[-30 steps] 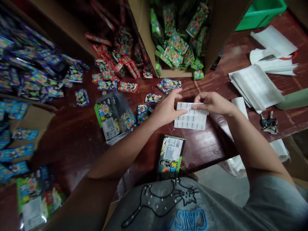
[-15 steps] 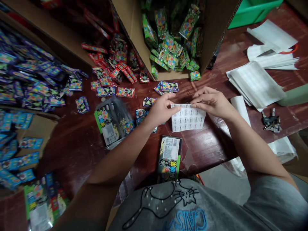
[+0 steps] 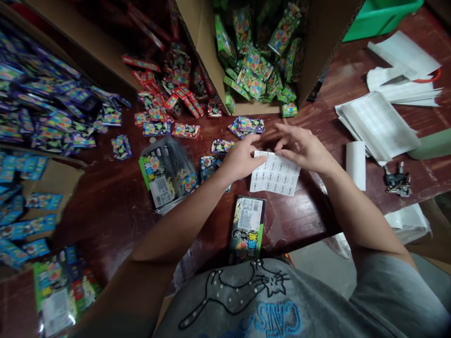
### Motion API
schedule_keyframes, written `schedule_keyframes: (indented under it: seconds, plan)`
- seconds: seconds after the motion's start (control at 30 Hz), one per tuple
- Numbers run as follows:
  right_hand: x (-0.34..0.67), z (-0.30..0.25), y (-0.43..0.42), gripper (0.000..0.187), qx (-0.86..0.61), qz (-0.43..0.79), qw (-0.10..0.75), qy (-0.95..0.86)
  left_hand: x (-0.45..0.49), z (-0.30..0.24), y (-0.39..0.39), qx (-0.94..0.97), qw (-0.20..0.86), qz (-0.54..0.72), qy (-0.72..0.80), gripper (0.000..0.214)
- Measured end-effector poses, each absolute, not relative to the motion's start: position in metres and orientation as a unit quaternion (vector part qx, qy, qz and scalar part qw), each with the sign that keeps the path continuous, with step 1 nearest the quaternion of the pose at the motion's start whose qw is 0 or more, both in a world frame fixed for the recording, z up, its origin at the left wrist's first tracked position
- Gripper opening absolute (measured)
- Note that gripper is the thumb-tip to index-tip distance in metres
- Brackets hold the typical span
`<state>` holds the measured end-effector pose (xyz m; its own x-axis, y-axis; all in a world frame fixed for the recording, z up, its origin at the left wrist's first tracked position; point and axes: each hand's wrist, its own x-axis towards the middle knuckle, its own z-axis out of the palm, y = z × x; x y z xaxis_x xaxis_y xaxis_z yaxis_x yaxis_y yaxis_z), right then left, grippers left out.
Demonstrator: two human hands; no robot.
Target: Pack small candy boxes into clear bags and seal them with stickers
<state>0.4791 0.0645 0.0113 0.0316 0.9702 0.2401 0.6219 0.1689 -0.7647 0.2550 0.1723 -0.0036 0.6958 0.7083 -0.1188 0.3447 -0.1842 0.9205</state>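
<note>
A white sticker sheet (image 3: pixel 275 176) printed with rows of small round labels lies over the dark red table (image 3: pixel 116 206). My left hand (image 3: pixel 241 159) pinches its upper left corner. My right hand (image 3: pixel 299 148) rests on the sheet's top edge, fingers bent and picking at a label; whether one is lifted I cannot tell. Below the sheet, at the table's near edge, stands a dark box with a barcode label (image 3: pixel 247 227). A clear bag of small packets (image 3: pixel 167 171) lies to the left of my left hand.
Cardboard boxes hold green packets (image 3: pixel 257 70), red packets (image 3: pixel 169 84) and blue packets (image 3: pixel 49 112); loose packets litter the table. White paper sheets (image 3: pixel 378 124), a paper roll (image 3: pixel 355 164), keys (image 3: pixel 396 180) and a green bin (image 3: pixel 384 16) sit at the right.
The sheet has come down from slightly raised to lying lower on the table. My right hand has slid left along its top edge, fingers closer to my left hand.
</note>
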Motion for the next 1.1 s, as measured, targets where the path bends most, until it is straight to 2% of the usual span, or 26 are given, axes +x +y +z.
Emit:
schedule_keyframes:
  seconds: [0.17,0.27,0.37,0.43,0.5,0.6,0.73,0.83,0.93,1.03,1.1]
  plan:
    - [0.462,0.024,0.048,0.081,-0.535,0.353,0.456,-0.617,0.261,0.002,0.168,0.759,0.515,0.165,0.362,0.068]
    - [0.452,0.039,0.026,0.080,-0.561,0.352,0.483,-0.573,0.241,0.022,0.148,0.823,0.387,0.206,0.361,0.066]
    - [0.441,0.048,0.004,0.074,-0.588,0.362,0.494,-0.529,0.202,0.037,0.113,0.897,0.244,0.193,0.315,0.038]
    - [0.427,0.048,-0.007,0.071,-0.587,0.406,0.482,-0.508,0.174,0.035,0.090,0.926,0.202,0.131,0.289,0.023]
    - [0.410,0.044,-0.014,0.068,-0.570,0.462,0.468,-0.493,0.151,0.027,0.075,0.933,0.192,0.084,0.291,0.021]
    - [0.382,0.040,-0.015,0.067,-0.537,0.521,0.450,-0.487,0.130,0.020,0.068,0.915,0.236,0.094,0.312,0.020]
    - [0.351,0.037,-0.011,0.072,-0.503,0.552,0.423,-0.513,0.116,0.029,0.070,0.852,0.401,0.113,0.317,0.025]
    - [0.335,0.032,-0.007,0.075,-0.489,0.544,0.397,-0.555,0.108,0.035,0.067,0.807,0.466,0.137,0.335,0.023]
    - [0.325,0.026,-0.007,0.081,-0.499,0.481,0.372,-0.618,0.100,0.034,0.060,0.771,0.498,0.166,0.360,0.017]
    - [0.316,0.025,-0.011,0.087,-0.534,0.337,0.351,-0.691,0.092,0.028,0.054,0.736,0.530,0.198,0.372,0.012]
    - [0.309,0.027,-0.016,0.081,-0.547,0.241,0.324,-0.733,0.087,0.024,0.052,0.715,0.553,0.232,0.361,0.011]
